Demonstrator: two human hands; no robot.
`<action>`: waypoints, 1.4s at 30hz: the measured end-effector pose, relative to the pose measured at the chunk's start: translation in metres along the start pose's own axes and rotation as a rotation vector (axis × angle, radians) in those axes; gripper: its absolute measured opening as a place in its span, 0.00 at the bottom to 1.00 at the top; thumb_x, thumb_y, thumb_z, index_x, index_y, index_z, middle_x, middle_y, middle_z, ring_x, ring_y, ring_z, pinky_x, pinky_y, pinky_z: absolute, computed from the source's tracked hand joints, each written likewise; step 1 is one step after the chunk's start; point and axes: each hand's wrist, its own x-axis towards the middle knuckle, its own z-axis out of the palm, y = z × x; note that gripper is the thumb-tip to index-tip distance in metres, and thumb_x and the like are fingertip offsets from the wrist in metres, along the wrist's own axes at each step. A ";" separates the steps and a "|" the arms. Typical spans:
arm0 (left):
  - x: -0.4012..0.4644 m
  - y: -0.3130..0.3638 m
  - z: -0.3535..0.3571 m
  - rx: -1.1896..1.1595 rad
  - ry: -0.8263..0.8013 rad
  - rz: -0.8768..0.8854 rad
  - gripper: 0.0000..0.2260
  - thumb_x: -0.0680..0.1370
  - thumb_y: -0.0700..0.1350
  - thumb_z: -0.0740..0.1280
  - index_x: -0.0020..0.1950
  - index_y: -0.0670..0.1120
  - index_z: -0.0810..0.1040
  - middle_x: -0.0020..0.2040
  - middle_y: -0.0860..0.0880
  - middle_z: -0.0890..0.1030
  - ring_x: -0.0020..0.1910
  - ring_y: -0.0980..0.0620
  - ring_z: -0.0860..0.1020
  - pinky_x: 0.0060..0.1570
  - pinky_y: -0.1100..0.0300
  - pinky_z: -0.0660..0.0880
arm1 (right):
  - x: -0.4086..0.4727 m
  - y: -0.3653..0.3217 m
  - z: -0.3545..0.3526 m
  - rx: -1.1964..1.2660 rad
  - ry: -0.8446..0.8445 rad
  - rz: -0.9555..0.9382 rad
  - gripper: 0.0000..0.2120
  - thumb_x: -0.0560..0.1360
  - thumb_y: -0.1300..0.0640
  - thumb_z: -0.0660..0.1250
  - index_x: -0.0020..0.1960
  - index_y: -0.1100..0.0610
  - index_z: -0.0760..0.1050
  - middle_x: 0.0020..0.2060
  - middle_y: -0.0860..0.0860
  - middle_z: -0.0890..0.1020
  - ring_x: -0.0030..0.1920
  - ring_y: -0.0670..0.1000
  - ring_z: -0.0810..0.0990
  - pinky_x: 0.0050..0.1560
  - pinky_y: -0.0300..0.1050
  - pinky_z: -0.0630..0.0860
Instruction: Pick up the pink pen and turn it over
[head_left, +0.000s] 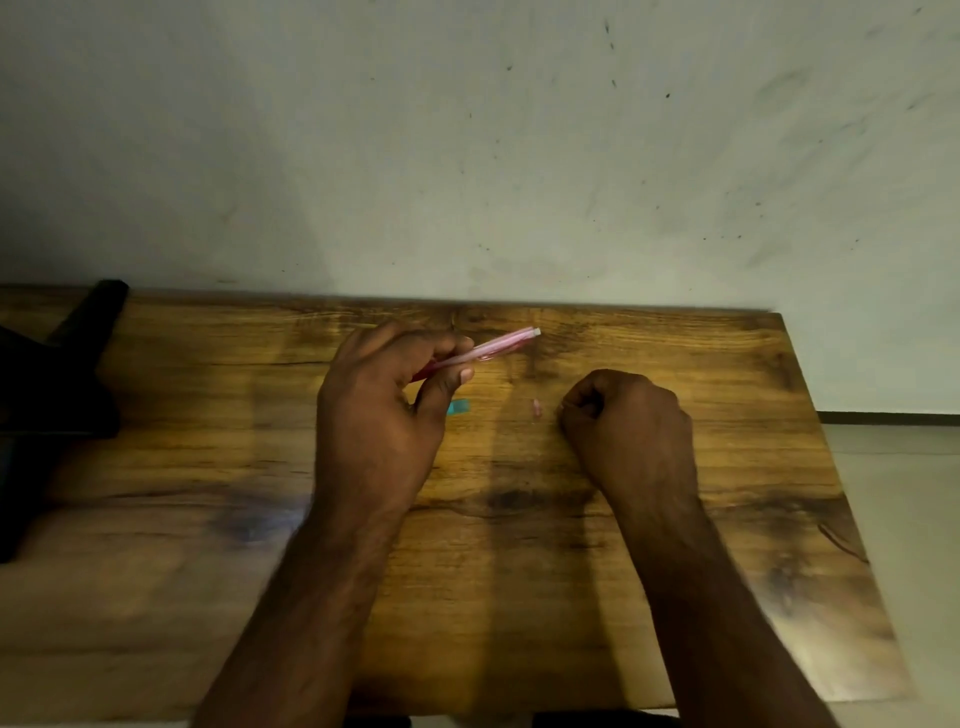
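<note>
left hand (382, 410) pinches the translucent pink plastic pen barrel (488, 349), right hand (631, 423) curled tight, contents unclear; small pink piece (536, 408) lies unfitted on the wooden surface (727, 519).

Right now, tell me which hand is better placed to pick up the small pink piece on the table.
Probably the right hand: the pink piece lies beside its knuckles, while the left hand grips the pink pen.

A plain room in a home, it seems: beyond the fingers, a worn wooden table (675, 519) stands against a scuffed, speckled painted wall (519, 156), with pale tiled floor (893, 493) to their right.
</note>
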 end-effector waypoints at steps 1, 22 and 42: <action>0.000 0.000 0.000 0.000 -0.006 0.000 0.10 0.76 0.40 0.77 0.57 0.47 0.87 0.51 0.52 0.85 0.53 0.46 0.82 0.51 0.43 0.80 | 0.000 0.000 0.000 0.039 -0.006 -0.001 0.01 0.75 0.52 0.73 0.45 0.48 0.83 0.39 0.44 0.84 0.41 0.48 0.82 0.39 0.43 0.73; -0.001 0.002 0.004 -0.006 -0.039 0.059 0.10 0.76 0.40 0.77 0.57 0.46 0.87 0.51 0.50 0.86 0.52 0.44 0.82 0.50 0.42 0.80 | -0.002 -0.016 -0.004 1.561 -0.324 0.054 0.03 0.75 0.60 0.72 0.48 0.55 0.83 0.43 0.55 0.83 0.42 0.50 0.82 0.44 0.42 0.81; -0.001 0.002 0.002 -0.003 -0.030 0.025 0.10 0.77 0.41 0.76 0.57 0.47 0.87 0.52 0.52 0.85 0.53 0.47 0.82 0.50 0.42 0.81 | -0.001 -0.015 -0.007 1.427 -0.283 -0.032 0.04 0.75 0.60 0.71 0.49 0.57 0.80 0.44 0.56 0.86 0.45 0.53 0.86 0.44 0.45 0.83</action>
